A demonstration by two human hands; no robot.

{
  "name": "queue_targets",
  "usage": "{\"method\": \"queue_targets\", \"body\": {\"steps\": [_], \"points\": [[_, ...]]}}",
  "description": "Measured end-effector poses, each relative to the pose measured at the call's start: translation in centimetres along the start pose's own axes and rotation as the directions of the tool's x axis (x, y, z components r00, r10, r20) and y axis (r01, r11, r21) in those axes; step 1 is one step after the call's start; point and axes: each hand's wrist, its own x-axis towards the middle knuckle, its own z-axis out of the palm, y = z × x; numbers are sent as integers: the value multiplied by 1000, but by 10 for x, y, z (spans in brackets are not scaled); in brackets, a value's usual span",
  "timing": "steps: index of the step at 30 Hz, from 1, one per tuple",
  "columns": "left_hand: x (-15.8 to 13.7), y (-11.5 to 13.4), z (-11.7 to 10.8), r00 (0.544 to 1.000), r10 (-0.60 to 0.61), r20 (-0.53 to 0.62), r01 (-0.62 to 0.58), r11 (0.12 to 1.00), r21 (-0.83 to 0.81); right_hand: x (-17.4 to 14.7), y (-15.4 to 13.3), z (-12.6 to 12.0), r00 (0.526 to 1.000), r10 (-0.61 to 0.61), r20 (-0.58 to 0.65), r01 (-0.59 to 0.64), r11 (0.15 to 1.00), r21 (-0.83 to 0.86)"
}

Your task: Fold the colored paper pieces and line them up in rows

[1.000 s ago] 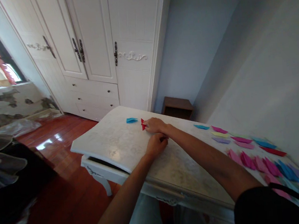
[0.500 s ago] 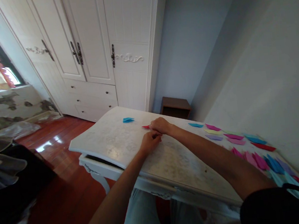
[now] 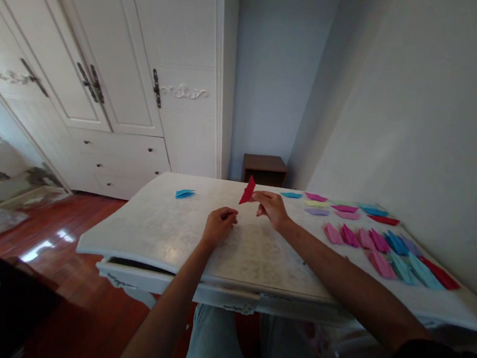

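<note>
My right hand (image 3: 271, 207) pinches a red folded paper piece (image 3: 247, 190) between thumb and fingers, raised above the white table (image 3: 148, 215). The paper is narrow and pointed, tilted with its upper end to the right. Just left of it, my left hand (image 3: 221, 225) rests low over the tabletop, its fingers curled together and no paper showing in them. A small blue folded paper (image 3: 185, 193) lies by itself toward the table's left back part. To the right of my right hand, a light blue folded strip (image 3: 291, 195) lies near the back edge.
Rows of folded papers in several colours, among them pink (image 3: 349, 235), blue (image 3: 396, 242) and red (image 3: 383, 219), cover the table's right side beside the wall. A white wardrobe (image 3: 193, 126) and a brown box-like cabinet (image 3: 265, 163) stand behind. A drawer front (image 3: 141, 273) is below the tabletop.
My hands have moved apart. The right hand has lifted the red paper off the tabletop and turned it upward; the left has let go. The view has swung to the right.
</note>
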Motion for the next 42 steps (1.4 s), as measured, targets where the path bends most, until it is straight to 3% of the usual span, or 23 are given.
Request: {"method": "queue_targets", "body": {"steps": [3,7,11,15,20,25,30,34,36,37,39,40,42], "points": [[0,3,-1,1000,-9,-2,9,1000,-17,-11,5,-16,979,169,-116,-147,973,175],[-1,6,-2,1000,-15,3,15,1000,-26,-16,6,-42,912,345,-223,-256,901,349],[-2,8,-2,1000,-17,0,17,1000,-21,-14,4,-68,857,431,-283,-287,855,432],[-3,10,-2,1000,-27,1,27,1000,0,-9,5,-85,834,449,-321,-293,853,431],[-4,12,-3,999,-36,4,36,999,22,3,9,-89,851,402,-337,-275,889,365],[-5,13,-3,1000,-28,9,28,999,21,1,13,-81,902,334,-274,-275,933,234],[-5,11,-2,999,-22,25,21,999,29,-18,14,-81,946,250,-205,-254,967,9],[-5,12,-2,999,-11,32,9,999,51,-23,11,-87,976,134,-172,-170,962,-214],[-5,13,-2,999,-16,33,14,998,57,-22,9,-88,993,16,-116,-69,877,-475],[-5,14,-2,999,-20,35,18,998,59,-21,9,-88,997,-36,-63,-13,761,-648],[-5,14,-3,999,-22,41,19,998,66,-18,9,-87,997,-59,49,68,380,-923],[-5,14,-3,999,-21,41,18,997,70,-17,9,-86,996,-35,76,82,203,-976],[-5,14,-3,999,-24,33,22,997,73,-14,10,-85,997,18,74,74,35,-997]]}}
